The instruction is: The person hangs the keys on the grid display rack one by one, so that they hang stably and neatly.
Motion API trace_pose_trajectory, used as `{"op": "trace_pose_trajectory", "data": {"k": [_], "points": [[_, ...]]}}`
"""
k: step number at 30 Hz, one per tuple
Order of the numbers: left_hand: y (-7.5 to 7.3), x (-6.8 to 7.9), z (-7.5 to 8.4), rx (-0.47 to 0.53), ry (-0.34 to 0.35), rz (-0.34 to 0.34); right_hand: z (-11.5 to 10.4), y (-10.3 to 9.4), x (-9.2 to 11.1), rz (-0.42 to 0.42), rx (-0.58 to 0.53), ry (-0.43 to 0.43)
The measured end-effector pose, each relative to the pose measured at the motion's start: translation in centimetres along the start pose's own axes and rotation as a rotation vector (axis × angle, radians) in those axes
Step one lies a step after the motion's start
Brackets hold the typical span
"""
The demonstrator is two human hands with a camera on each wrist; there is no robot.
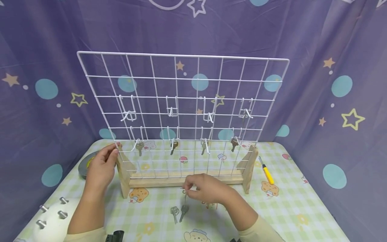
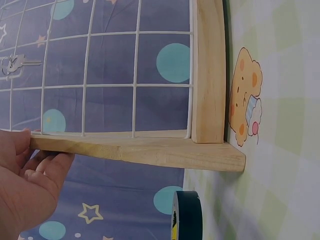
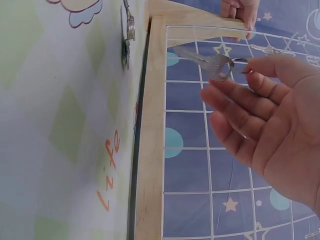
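My right hand (image 1: 207,189) pinches a small metal key (image 3: 215,64) by the ring at its head, in front of the rack's wooden base. Below it, more keys (image 1: 174,211) lie on the tablecloth. My left hand (image 1: 101,164) grips the left wooden upright (image 2: 150,152) of the rack, thumb on one side and fingers on the other. A white wire grid (image 1: 187,79) rises from that wooden stand. Two rows of white hooks (image 1: 172,111) are on the grid, and keys such as this one (image 1: 234,144) hang at the lower row.
To the right of the stand lies a screwdriver (image 1: 267,174) with a yellow handle. A dark round object (image 1: 83,166) is behind my left wrist. At the front left sits a white rounded object (image 1: 54,223) with metal pegs. Purple curtains (image 1: 332,151) enclose the table.
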State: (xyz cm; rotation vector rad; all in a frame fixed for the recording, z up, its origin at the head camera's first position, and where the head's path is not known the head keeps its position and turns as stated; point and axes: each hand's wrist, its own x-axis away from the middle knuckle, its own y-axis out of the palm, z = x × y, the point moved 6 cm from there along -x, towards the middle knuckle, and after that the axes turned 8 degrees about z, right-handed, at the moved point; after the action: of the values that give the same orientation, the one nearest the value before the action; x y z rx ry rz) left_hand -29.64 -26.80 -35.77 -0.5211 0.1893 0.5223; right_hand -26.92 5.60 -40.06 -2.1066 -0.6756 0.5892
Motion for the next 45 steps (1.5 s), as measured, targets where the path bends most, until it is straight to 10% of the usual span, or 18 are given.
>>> {"op": "trace_pose_trajectory", "data": {"k": [24, 45], "points": [[0.0, 0.1, 0.1, -0.002, 0.001, -0.006, -4.9, -4.2, 3.1, 0.067, -0.033, -0.067], [0.0, 0.0, -0.1, -0.017, 0.020, 0.001, -8.1, -13.3, 5.1, 0.608, -0.211, -0.298]]}}
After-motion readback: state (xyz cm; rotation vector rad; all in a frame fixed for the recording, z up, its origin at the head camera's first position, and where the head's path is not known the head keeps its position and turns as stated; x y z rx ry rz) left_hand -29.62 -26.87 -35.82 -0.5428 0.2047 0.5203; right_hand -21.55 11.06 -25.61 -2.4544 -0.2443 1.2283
